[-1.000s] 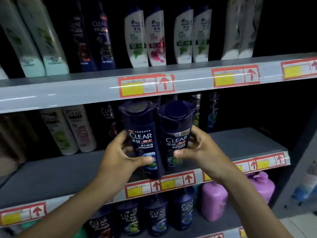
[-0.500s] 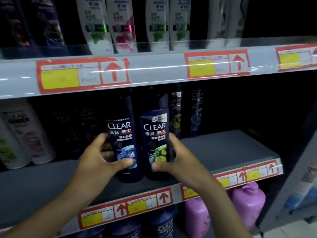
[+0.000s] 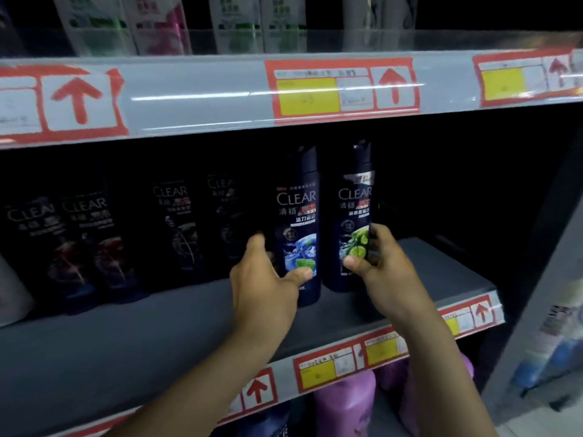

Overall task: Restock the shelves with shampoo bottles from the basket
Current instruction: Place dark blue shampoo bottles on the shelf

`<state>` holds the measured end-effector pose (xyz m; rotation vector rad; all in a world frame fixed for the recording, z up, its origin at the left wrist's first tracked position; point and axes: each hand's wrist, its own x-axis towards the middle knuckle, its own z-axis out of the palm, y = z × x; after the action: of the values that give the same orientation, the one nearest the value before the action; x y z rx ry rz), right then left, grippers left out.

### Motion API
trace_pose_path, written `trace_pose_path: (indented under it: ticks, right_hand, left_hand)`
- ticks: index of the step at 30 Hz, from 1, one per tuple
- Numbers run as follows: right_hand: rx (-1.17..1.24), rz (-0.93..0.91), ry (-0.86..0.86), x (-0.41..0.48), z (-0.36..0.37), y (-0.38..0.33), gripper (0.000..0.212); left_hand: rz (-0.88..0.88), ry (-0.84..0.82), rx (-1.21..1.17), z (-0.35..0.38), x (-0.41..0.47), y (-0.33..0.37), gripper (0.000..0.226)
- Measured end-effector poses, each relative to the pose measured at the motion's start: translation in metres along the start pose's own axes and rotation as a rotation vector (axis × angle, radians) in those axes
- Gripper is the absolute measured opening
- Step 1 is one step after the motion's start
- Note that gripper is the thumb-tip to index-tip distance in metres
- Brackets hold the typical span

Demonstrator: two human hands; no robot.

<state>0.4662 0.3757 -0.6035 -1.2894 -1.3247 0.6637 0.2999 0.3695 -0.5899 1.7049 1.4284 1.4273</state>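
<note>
Grey shelf (image 3: 441, 279), bare rightward; left hand (image 3: 262, 288), right hand (image 3: 383, 272) each gripping an upright bottle.

Open shelf board (image 3: 448, 272) right of lime-label bottle (image 3: 355, 228), bare to back wall. Left of blue-label bottle (image 3: 299, 225), dark bottle row (image 3: 176, 222) blocking rear. Bare board in front of row. Upper shelf edge (image 3: 205, 93) low above caps.
</note>
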Motion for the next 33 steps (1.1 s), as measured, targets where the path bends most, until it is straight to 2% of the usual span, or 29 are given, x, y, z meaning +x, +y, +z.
trace_pose_path:
  ticks: [5,12,17,21,24,26,28,30,33]
  right_hand:
    - [-0.055,0.022,0.059,0.012,-0.005,0.009,0.041]
    - [-0.144,0.029,0.059,0.013,0.006,0.004,0.028]
    - [-0.219,0.033,0.052,0.008,0.012,-0.002,0.023]
    - [-0.224,0.08,0.025,0.007,0.011,-0.007,0.028]
    - [-0.288,0.108,0.014,0.007,0.009,-0.016,0.051]
    - [-0.447,0.147,0.033,0.002,0.01,-0.03,0.08]
    - [-0.75,0.226,0.047,-0.008,0.013,-0.041,0.099]
    - [-0.988,0.265,0.036,-0.028,0.022,-0.062,0.099]
    - [-1.129,0.154,-0.063,-0.077,0.047,-0.099,0.08]
  left_hand:
    - [-0.02,0.063,0.045,0.015,0.011,-0.005,0.036]
    - [-0.07,0.125,0.116,0.024,0.017,-0.005,0.05]
    - [-0.11,0.115,0.159,0.024,0.021,-0.003,0.041]
    - [-0.131,0.103,0.148,0.023,0.022,-0.001,0.036]
    - [-0.112,0.056,0.202,0.016,0.018,0.005,0.04]
    - [-0.095,-0.006,0.326,0.001,0.011,0.01,0.057]
    - [-0.006,-0.073,0.505,-0.015,-0.002,0.013,0.066]
    - [0.139,-0.136,0.703,-0.044,-0.02,0.018,0.067]
    - [0.274,-0.213,0.899,-0.101,-0.061,0.023,0.066]
